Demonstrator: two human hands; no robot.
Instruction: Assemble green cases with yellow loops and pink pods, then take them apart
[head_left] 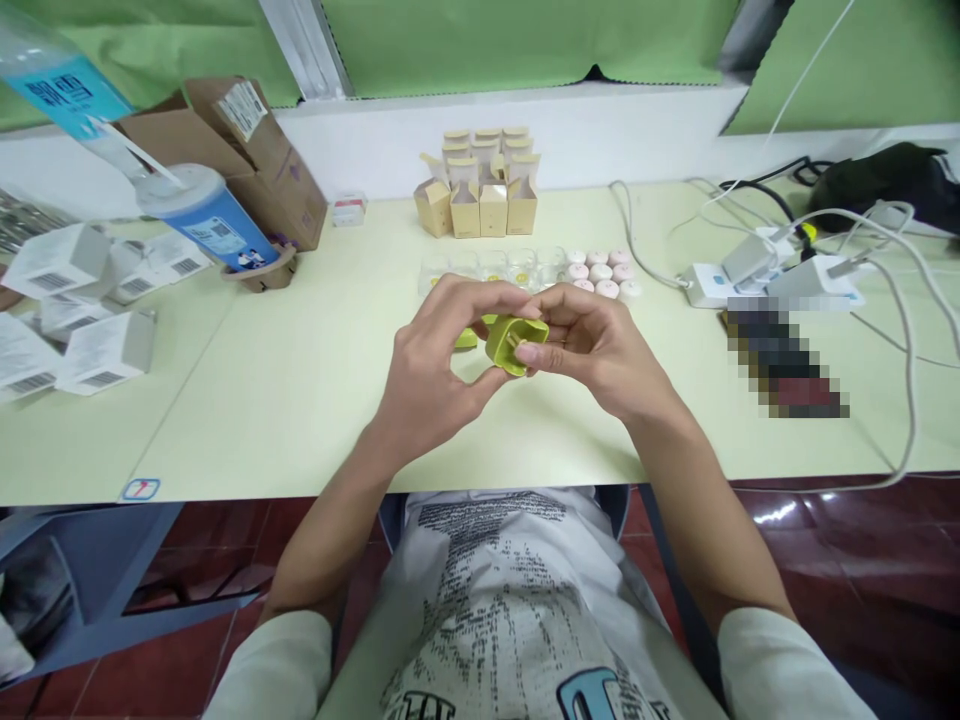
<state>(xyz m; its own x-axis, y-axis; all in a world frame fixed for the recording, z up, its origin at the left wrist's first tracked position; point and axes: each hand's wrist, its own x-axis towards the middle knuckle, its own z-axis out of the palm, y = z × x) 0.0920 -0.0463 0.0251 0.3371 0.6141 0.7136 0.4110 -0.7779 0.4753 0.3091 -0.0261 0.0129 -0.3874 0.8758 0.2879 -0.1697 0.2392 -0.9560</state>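
Green box [513, 343]; both hands gripping.

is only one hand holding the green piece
No, the left hand and the right hand both grip the green piece with their fingers.

The small box [511, 345] is lime green. The tabletop [300, 400] is pale yellow-green. The folded cartons [480, 205] are beige. The round lids [600, 272] are pale pink. The cardboard box [255, 160] is brown with a white label. The bottle [214, 228] carries a blue label with white print. The packages [105, 350] are white with black barcodes. The power strip [709, 285] is white. The curtain [525, 40] is green. The floor tiles [825, 520] are dark red. The shirt [510, 600] is white with black lettering.
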